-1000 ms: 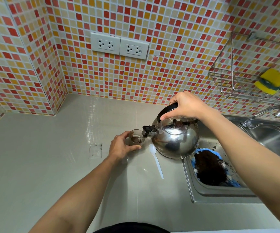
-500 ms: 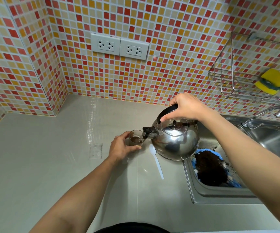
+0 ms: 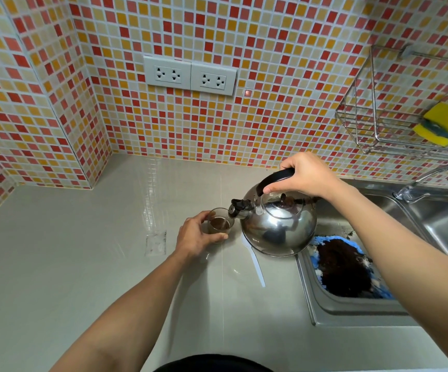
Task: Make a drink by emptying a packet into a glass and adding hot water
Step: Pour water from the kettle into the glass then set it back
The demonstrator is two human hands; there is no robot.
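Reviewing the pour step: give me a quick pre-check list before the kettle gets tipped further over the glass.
1. Right hand gripping kettle handle: ok.
2. Left hand steadying glass: ok.
3. Spout above glass rim: ok.
4. Powder in glass: ok, brown contents visible.
5. Water flowing: cannot tell.
6. Stirrer ready: ok, white plastic spoon lies on countertop beside kettle.

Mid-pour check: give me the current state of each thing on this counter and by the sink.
glass: upright on counter, brown liquid inside
kettle: lifted, tilted, spout over glass
left hand: gripping glass
right hand: closed on kettle handle
packet: lying flat
spoon: lying unused
tap: no water visible
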